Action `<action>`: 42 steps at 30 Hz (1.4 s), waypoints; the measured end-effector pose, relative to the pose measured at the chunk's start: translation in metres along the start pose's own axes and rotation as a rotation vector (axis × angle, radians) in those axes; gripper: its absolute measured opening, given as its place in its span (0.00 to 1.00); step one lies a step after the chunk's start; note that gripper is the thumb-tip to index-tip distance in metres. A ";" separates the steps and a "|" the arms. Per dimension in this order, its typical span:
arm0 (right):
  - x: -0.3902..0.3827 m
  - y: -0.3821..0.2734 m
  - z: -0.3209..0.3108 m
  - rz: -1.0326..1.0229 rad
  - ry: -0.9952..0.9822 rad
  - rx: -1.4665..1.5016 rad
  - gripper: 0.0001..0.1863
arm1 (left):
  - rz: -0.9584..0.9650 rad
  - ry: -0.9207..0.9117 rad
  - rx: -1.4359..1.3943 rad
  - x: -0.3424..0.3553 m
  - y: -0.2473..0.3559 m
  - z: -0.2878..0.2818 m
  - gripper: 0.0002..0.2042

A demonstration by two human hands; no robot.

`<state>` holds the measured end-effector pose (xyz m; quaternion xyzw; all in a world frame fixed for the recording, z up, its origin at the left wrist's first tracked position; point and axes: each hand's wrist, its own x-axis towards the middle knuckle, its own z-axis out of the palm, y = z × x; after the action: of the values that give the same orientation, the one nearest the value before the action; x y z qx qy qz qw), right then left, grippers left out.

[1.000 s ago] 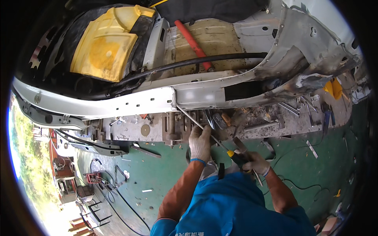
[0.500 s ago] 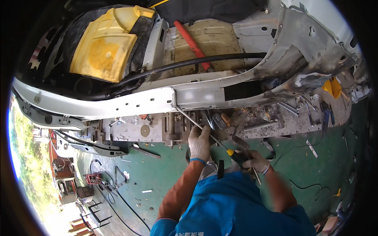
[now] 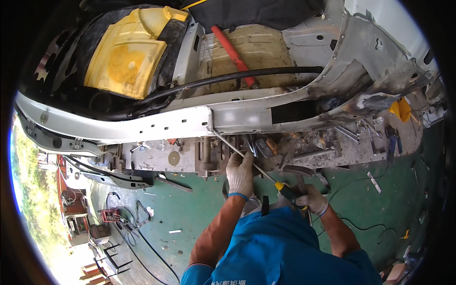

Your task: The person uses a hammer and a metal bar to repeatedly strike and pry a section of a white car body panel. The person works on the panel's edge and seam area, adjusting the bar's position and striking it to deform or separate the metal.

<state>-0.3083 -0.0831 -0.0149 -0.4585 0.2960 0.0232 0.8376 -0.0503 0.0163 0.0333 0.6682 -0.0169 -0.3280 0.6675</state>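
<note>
Clearly, in the head view, the thing in hand is a long screwdriver [image 3: 256, 166] with a thin metal shaft and a yellow-and-black handle. Taking the white sill beam [image 3: 156, 126] of the stripped car body as landmark, the tip of the shaft touches the lower edge of this beam, near its right end, and the tool runs from there down and to the right, away from the beam, toward the person. So its long axis is a diagonal, tip up-left and handle down-right. The right hand [image 3: 311, 199], in a white work glove, is closed around the handle and is the farther one from the beam. The left hand [image 3: 240, 173], also gloved, is nearer to the beam; it lies against the middle of the shaft with fingers curled, but I cannot tell if it really grips the shaft or only steadies it. Just below the beam, a dirty workbench [image 3: 327, 147] with scattered tools stands under both hands.
</note>
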 end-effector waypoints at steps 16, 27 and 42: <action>-0.028 -0.034 0.020 0.120 0.015 0.170 0.31 | -0.025 -0.011 0.012 0.000 0.004 -0.003 0.15; -0.023 -0.019 0.020 -0.055 0.113 0.132 0.28 | -0.609 -0.468 -0.737 -0.055 -0.045 0.032 0.20; 0.081 -0.177 0.092 -0.572 0.227 -1.226 0.19 | -0.410 -0.250 -0.670 -0.067 -0.036 0.051 0.11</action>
<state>-0.1430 -0.1318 0.1137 -0.9096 0.1829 -0.0836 0.3635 -0.1418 0.0059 0.0341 0.3586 0.1432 -0.5204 0.7616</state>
